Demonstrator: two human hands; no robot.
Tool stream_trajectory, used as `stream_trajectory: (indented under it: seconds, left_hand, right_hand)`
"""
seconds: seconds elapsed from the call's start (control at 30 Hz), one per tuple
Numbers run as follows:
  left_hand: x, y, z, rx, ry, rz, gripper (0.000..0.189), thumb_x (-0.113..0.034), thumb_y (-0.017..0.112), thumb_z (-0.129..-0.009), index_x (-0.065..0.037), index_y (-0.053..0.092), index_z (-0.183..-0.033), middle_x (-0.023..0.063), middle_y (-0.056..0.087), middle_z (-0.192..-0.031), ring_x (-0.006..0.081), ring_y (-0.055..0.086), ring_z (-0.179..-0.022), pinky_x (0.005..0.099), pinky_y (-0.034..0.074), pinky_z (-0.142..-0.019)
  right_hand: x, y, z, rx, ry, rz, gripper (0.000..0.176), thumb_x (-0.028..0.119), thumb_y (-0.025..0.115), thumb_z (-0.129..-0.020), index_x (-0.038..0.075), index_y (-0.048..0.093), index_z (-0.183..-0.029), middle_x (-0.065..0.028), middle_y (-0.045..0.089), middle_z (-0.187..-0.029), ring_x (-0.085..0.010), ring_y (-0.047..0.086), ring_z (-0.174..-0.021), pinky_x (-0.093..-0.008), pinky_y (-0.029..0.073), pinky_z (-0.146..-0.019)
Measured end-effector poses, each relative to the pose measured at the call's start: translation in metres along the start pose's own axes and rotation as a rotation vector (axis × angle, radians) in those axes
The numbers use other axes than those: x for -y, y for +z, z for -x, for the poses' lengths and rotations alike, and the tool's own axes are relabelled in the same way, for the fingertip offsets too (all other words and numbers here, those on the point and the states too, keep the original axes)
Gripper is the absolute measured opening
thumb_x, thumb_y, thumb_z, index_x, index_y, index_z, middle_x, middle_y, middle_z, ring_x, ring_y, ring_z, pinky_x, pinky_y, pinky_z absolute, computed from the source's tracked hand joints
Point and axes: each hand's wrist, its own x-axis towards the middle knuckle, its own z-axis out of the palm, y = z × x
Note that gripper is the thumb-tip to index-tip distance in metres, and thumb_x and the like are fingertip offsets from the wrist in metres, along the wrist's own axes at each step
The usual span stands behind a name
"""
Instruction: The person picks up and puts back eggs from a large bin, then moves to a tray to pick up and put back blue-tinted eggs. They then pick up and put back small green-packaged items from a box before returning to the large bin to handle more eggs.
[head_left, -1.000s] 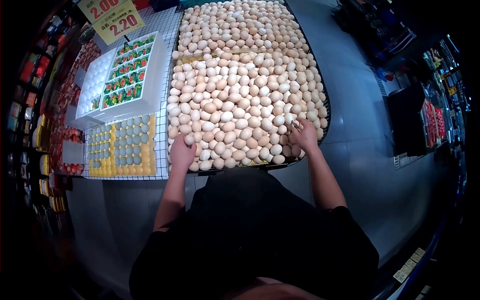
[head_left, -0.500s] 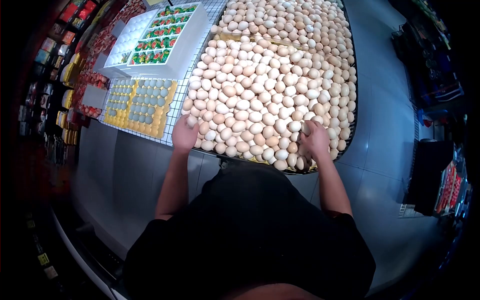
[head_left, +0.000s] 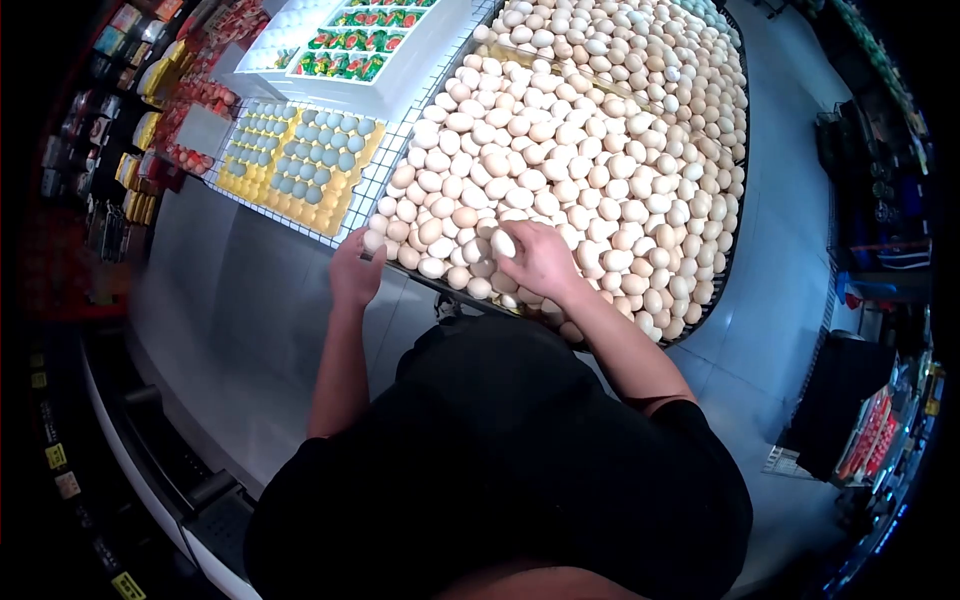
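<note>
A wide bin of loose brown and cream eggs [head_left: 590, 190] lies in front of me. At the bin's near left corner, my left hand [head_left: 355, 270] has its thumb and fingers around a pale egg [head_left: 373, 241]. My right hand [head_left: 543, 262] is over the near part of the heap, pinching a light-coloured egg [head_left: 502, 243] between thumb and fingers. The palm and part of each held egg are hidden. Other eggs lie close beside and beneath both hands.
Left of the bin, yellow egg trays [head_left: 325, 215] with bluish eggs rest on a white wire grid [head_left: 397, 135]. Behind them stands a white foam box [head_left: 405, 75] of green-and-red wrapped items. Shelves of packaged goods line the far left; a dark stand [head_left: 840, 400] is at right.
My right hand has moved left across the heap from the bin's right side and now has an egg in its fingers. My left hand stays at the corner. The view has shifted.
</note>
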Motion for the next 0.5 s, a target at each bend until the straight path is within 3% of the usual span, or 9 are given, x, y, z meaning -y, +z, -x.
stream_trajectory:
  seconds: [0.07,0.13,0.2,0.37,0.5]
  left_hand:
    - [0.002,-0.002,-0.012,0.046,0.049,0.062,0.056,-0.020,0.089,-0.090,-0.001,0.071,-0.140,0.0209,0.079,-0.122,0.0329,0.076,-0.112,0.0436,0.060,-0.100]
    - [0.001,-0.001,-0.023,0.109,0.236,0.084,0.056,-0.020,0.088,-0.091,0.002,0.071,-0.140,0.0229,0.080,-0.123,0.0344,0.078,-0.112,0.0423,0.061,-0.099]
    - [-0.008,-0.003,-0.036,0.133,0.217,0.087,0.053,-0.023,0.086,-0.092,0.001,0.073,-0.138,0.0231,0.080,-0.122,0.0356,0.078,-0.111,0.0427,0.061,-0.097]
    - [-0.010,0.003,-0.069,0.287,0.302,-0.063,0.054,-0.032,0.085,-0.091,-0.004,0.075,-0.136,0.0195,0.079,-0.116,0.0390,0.075,-0.111,0.0480,0.060,-0.099]
    - [-0.006,0.020,-0.090,0.338,0.387,-0.147,0.054,-0.036,0.084,-0.091,-0.009,0.075,-0.137,0.0163,0.077,-0.119,0.0384,0.073,-0.114,0.0505,0.059,-0.101]
  right_hand:
    - [0.016,0.030,-0.024,0.078,-0.019,0.034,0.042,0.029,0.080,-0.087,0.008,0.075,-0.122,-0.0133,0.076,-0.100,-0.0378,0.072,-0.097,-0.0504,0.058,-0.089]
    - [0.015,0.070,-0.036,0.066,-0.033,0.105,0.039,0.029,0.080,-0.086,0.009,0.076,-0.120,-0.0111,0.077,-0.104,-0.0343,0.071,-0.102,-0.0480,0.056,-0.094]
    - [0.016,0.096,-0.046,0.027,-0.085,0.170,0.040,0.032,0.082,-0.087,0.011,0.076,-0.121,-0.0091,0.077,-0.109,-0.0311,0.070,-0.107,-0.0457,0.053,-0.100]
    - [0.019,0.119,-0.045,0.052,-0.034,0.251,0.046,0.027,0.086,-0.088,0.015,0.075,-0.131,-0.0047,0.075,-0.126,-0.0276,0.065,-0.121,-0.0446,0.049,-0.106]
    - [0.022,0.123,-0.044,0.048,-0.006,0.285,0.050,0.028,0.086,-0.088,0.015,0.073,-0.134,-0.0050,0.074,-0.129,-0.0278,0.064,-0.124,-0.0449,0.049,-0.108]
